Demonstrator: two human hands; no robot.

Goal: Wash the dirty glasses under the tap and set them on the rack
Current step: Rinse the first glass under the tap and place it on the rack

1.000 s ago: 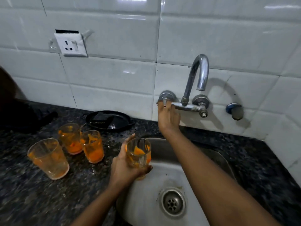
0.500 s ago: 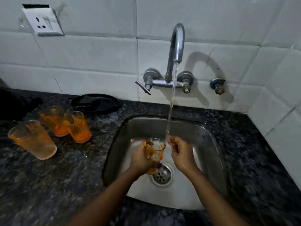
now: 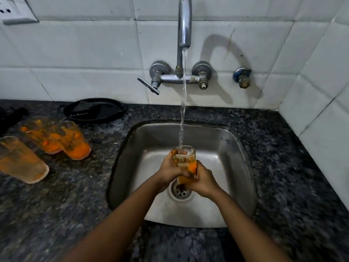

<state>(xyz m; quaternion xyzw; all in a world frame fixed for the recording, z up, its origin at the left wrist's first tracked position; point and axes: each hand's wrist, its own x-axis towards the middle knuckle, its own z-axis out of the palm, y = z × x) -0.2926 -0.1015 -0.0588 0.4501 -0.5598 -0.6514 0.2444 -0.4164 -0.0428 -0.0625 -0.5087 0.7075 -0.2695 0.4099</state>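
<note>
1. half a second ago the right hand (image 3: pixel 203 181) hovered beside the glass (image 3: pixel 184 163) with fingers loosely open; now it is wrapped around the lower part of the glass, so both hands grip it.
2. the glass sits a little higher under the water stream (image 3: pixel 182 114) than before, and the liquid inside looks paler near the rim.
3. the view has tipped closer to the sink (image 3: pixel 217 144); the three waiting glasses on the counter have not moved.
4. the held glass is clear, tall and slightly flared, smeared with orange residue that is thickest at its base.
5. the left hand (image 3: pixel 170 173) clasps the glass from the left, its thumb over the rim; the right hand closes on the base from the right.
6. the glass is upright between the hands, directly above the round metal drain (image 3: pixel 179 192), and the stream falls into its mouth.
7. the curved chrome tap (image 3: pixel 184 25) is fixed to glossy white tiles.
8. the sink is brushed steel with rounded corners, set into a speckled dark granite counter (image 3: pixel 75 195).
9. three orange-stained glasses (image 3: pixel 56 138) stand at the left, near a flat black pan (image 3: pixel 94 110).
</note>
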